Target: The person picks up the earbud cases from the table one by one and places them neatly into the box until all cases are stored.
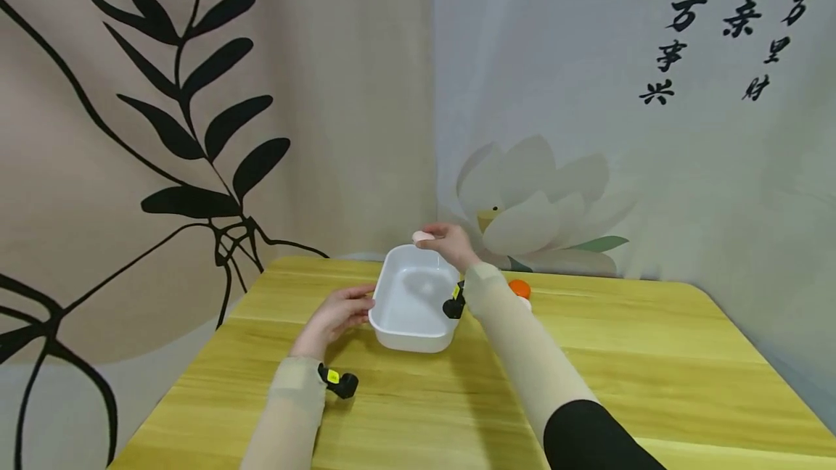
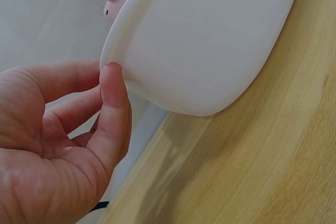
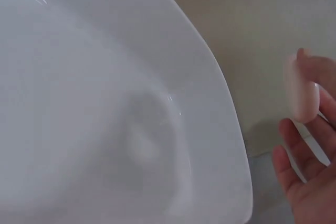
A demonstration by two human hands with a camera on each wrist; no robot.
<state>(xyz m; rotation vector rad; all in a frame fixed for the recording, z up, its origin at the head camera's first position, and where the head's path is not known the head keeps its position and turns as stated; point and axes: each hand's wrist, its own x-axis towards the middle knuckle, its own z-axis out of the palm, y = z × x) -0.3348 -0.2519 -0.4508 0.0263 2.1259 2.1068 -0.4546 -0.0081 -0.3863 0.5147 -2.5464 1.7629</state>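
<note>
Here, right fingers (image 3: 320,70) pinch pale object (image 3: 305,100)

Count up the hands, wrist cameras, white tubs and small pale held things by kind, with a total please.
Left hand and right hand: 2
Wrist cameras: 2
White tub: 1
Small pale thing in the right hand: 1
Total: 6

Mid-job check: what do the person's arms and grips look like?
The left grip and right grip wear no gloves. The left sleeve and right sleeve are cream, the right with a black section farther up. The left wrist device and right wrist device are black, yellow-marked.
</note>
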